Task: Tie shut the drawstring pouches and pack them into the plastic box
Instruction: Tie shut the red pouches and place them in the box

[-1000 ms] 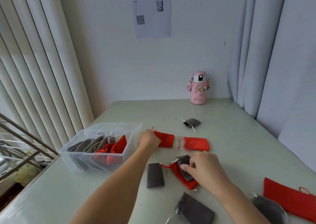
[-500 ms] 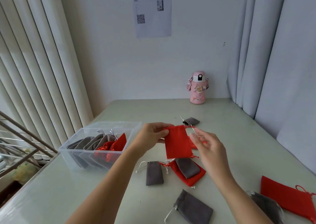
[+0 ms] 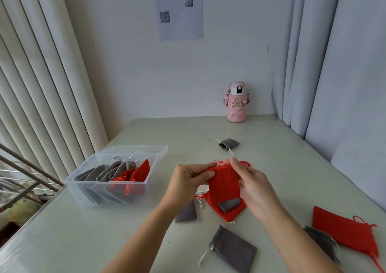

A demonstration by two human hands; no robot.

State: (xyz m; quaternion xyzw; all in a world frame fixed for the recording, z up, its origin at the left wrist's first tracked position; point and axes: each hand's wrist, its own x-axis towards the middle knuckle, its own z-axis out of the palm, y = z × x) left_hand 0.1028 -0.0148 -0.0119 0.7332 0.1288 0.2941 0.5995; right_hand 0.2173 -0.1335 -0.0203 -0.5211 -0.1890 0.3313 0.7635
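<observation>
A red drawstring pouch (image 3: 224, 182) hangs above the table between both hands. My left hand (image 3: 189, 178) pinches its top left corner, and my right hand (image 3: 251, 181) pinches its top right edge at the mouth. The clear plastic box (image 3: 100, 182) stands at the left with several grey and red pouches upright inside. Under the held pouch lie another red pouch (image 3: 229, 212) with a grey pouch (image 3: 229, 204) on it. More grey pouches lie at the left of it (image 3: 186, 212), near the front (image 3: 234, 249) and far back (image 3: 228, 143).
A large red pouch (image 3: 344, 232) and a grey pouch (image 3: 322, 240) lie at the right front. A pink bottle (image 3: 237, 102) stands at the back by the wall. Curtains hang on both sides. The box lid (image 3: 146, 148) leans open behind the box.
My left hand lifted the red pouch off the table, my right hand came up from the pile, and both now pinch its top edge with the mouth bunched narrower.
</observation>
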